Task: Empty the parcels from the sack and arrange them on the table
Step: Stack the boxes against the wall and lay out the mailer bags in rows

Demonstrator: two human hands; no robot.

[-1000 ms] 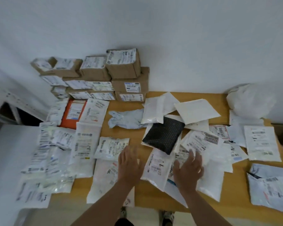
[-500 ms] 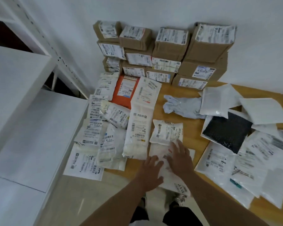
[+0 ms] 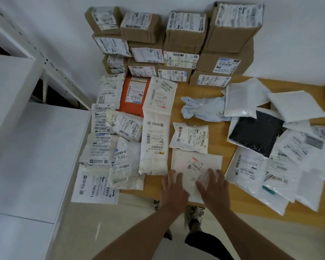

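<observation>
Two hands, left (image 3: pixel 174 190) and right (image 3: pixel 212 188), are pressed flat, fingers straight, on a flat white labelled mailer (image 3: pixel 196 166) at the wooden tabletop (image 3: pixel 188 102) front edge.

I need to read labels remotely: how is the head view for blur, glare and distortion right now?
Head view: both hands, left and right, are motion-smeared over the flat white parcel; box stack labels are soft; wide-angle bending at the white shelf; small glare spot on the glossy white bag; lighting even.

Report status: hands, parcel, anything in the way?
Left hand and right hand open, flat on white parcel at near table edge. Neighbouring parcels close; nothing on top.
</observation>
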